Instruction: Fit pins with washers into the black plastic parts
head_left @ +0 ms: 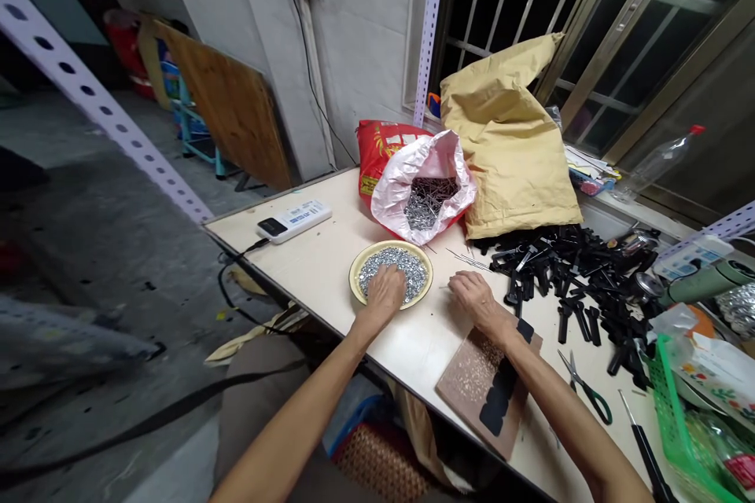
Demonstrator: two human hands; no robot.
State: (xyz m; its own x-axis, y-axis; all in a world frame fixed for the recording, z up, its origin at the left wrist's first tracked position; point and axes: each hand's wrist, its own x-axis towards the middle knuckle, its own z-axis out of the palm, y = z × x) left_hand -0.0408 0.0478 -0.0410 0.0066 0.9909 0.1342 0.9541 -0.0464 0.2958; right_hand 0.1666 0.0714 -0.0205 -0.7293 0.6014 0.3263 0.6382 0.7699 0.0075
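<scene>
Reference point for all positions: the shallow round yellow dish (354, 277), which stands near the front edge of the pale tabletop (330, 251).

1. The dish is filled with small silver metal pieces (410, 263).
2. Your left hand (386, 291) lies palm down on the near side of the dish, with its fingers bent into the pieces. The fingertips are buried, so it cannot be told whether they grip any.
3. Your right hand (476, 297) rests palm down on the tabletop just right of the dish, apart from its rim. The fingers are loosely curled. They may be pinching something small, but the view is too coarse to tell.
4. A brown rectangular board with black pads (472, 381) lies right of the dish and nearer to you, partly under your right forearm and overhanging the table edge.
5. A few thin metal pins (465, 258) lie loose on the tabletop just right of the dish, beyond your right hand.
6. A pink-lined red plastic bag (395, 189), open and holding more metal pins, stands directly behind the dish.
7. A tan paper sack (507, 141) stands behind and right of the dish, against the bag.
8. A heap of black plastic parts (566, 271) spreads well right of the dish.
9. A white rectangular device (295, 220) lies behind and left of the dish.
</scene>
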